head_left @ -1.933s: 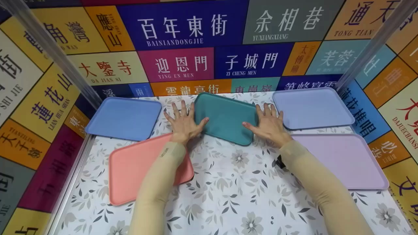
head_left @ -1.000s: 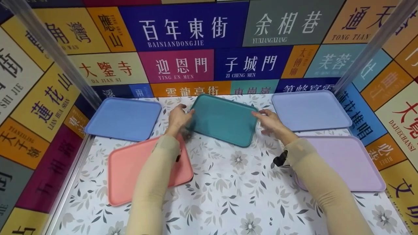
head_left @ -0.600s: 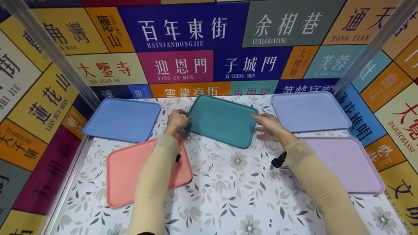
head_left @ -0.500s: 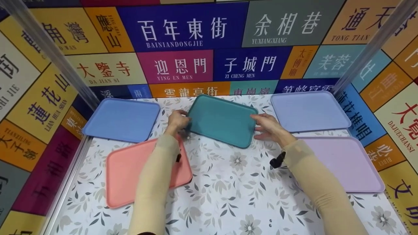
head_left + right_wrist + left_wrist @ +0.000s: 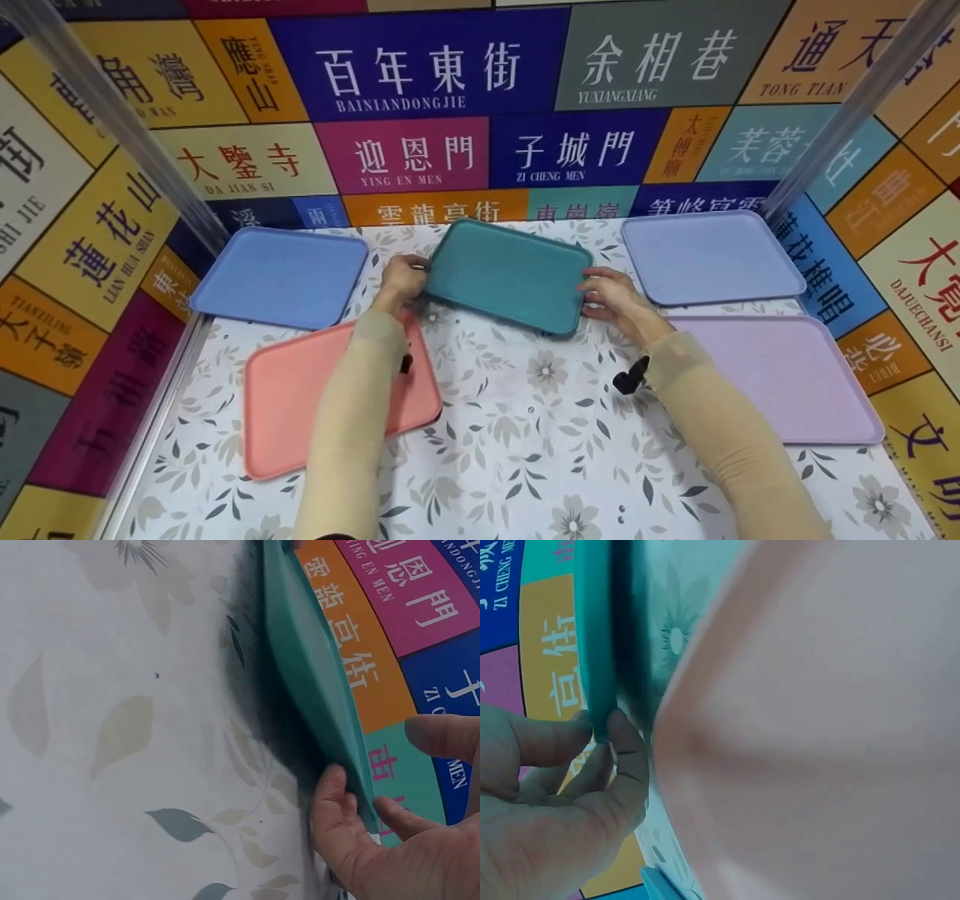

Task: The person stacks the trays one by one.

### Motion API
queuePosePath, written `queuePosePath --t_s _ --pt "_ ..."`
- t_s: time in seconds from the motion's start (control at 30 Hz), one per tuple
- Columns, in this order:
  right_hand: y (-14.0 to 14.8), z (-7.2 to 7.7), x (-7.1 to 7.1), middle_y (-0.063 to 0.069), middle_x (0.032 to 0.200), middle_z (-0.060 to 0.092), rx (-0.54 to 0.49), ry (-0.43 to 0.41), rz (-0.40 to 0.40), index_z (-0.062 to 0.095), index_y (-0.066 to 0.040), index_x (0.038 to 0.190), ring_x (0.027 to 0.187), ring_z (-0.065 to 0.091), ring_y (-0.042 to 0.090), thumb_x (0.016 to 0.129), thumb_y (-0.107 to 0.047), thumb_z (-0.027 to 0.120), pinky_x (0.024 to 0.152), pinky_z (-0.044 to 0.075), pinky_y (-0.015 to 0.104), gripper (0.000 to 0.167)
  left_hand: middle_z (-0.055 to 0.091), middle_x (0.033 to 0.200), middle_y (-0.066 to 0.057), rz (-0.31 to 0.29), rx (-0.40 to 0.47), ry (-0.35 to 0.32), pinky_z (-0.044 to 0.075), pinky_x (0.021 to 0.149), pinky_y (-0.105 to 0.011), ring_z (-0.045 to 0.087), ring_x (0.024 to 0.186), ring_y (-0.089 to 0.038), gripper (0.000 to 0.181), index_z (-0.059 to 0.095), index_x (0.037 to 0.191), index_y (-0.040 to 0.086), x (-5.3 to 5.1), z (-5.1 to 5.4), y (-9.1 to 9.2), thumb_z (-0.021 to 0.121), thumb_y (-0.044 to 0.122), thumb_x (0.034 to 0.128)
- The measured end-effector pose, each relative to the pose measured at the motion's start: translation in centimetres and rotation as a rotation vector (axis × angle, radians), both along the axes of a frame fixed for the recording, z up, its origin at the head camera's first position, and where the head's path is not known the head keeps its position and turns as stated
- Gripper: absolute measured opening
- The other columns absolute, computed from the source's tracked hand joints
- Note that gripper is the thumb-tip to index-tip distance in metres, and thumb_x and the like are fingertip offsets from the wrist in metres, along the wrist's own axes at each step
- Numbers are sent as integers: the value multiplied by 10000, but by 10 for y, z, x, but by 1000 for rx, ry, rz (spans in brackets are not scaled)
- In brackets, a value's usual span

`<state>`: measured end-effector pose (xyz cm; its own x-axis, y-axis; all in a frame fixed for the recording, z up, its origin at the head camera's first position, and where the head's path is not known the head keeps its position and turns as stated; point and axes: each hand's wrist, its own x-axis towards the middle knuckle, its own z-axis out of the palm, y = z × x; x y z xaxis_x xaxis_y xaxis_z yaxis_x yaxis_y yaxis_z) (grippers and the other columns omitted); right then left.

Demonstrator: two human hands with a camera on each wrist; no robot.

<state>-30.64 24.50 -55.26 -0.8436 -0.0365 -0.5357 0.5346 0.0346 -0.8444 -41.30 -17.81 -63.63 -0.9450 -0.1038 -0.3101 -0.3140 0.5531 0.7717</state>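
Note:
Between the two hands, the green tray [image 5: 510, 276] is tilted, its near edge raised a little off the patterned cloth. My left hand [image 5: 405, 279] pinches its left edge; in the left wrist view the thumb and fingers of the hand [image 5: 562, 795] close on the rim of the tray [image 5: 596, 637]. At the right edge is my right hand [image 5: 615, 296]. In the right wrist view, that hand [image 5: 397, 840] has fingers on both sides of the tray's corner [image 5: 315, 682], with a shadow beneath the tray.
A blue tray [image 5: 285, 276] lies back left, a pink tray [image 5: 300, 397] under my left forearm. A periwinkle tray [image 5: 712, 255] is back right, with a lilac tray [image 5: 787, 375] in front of it, partly behind my right sleeve. Sign-covered panels [image 5: 420, 67] surround the table.
Both hands went from spread fingers over the green tray's sides to gripping its edges. The tray shifted slightly left, and its near edge has lifted. The other trays stay put.

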Motion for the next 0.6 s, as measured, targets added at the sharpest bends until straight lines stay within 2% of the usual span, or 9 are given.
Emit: queuePosePath --t_s 0.1,0.13,0.17,0.33,0.37,0.4,0.47,0.6 --pt "1 -5 3 35 1349 558 -10 51 12 412 -140 1737 1047 635 143 1062 -41 631 906 621 287 717 800 1282 -71 1 13 5 581 770 -287 695 1029 -208 426 862 1221 194 -3 -7 -3 636 24 903" --pt "1 -7 3 33 1360 539 -16 71 19 393 -133 1747 1067 625 146 1057 -12 620 910 614 288 736 795 1301 -89 6 21 7 593 801 -301 694 1047 -218 423 858 1232 174 7 5 1 627 20 913" --pt "2 -8 4 44 1395 529 -19 88 26 375 -130 1755 1085 623 148 1047 21 609 914 615 287 761 798 1286 -87 8 38 10 599 810 -302 699 1039 -213 409 860 1216 166 8 5 -1 629 16 914" --pt "2 -15 5 158 1618 459 -28 162 39 326 -120 1775 1137 637 143 995 135 577 858 644 262 858 741 1434 -178 25 76 39 579 982 -323 655 1173 -240 453 803 1325 40 66 72 20 548 -36 958" --pt "3 -16 6 170 1643 446 -30 175 36 324 -116 1775 1123 638 136 983 149 570 842 645 264 871 736 1439 -181 24 89 45 571 973 -311 649 1170 -232 465 796 1337 36 67 73 20 539 -43 958" --pt "3 -16 6 178 1649 444 -36 190 29 324 -107 1774 1110 636 130 973 157 569 826 644 267 878 710 1473 -202 26 105 44 563 984 -318 635 1179 -240 490 770 1383 21 78 87 25 520 -50 967" --pt "4 -14 6 180 1612 463 -35 217 14 340 -85 1765 1056 640 116 955 166 569 793 629 261 878 697 1460 -231 19 178 34 577 965 -326 640 1118 -227 510 735 1437 20 81 89 24 510 -54 985" --pt "7 -9 7 176 1549 492 -33 268 -2 353 -43 1751 909 675 87 927 183 557 741 613 238 879 680 1472 -232 6 360 -38 641 953 -407 681 963 -188 561 639 1565 75 82 93 19 538 -29 1022"
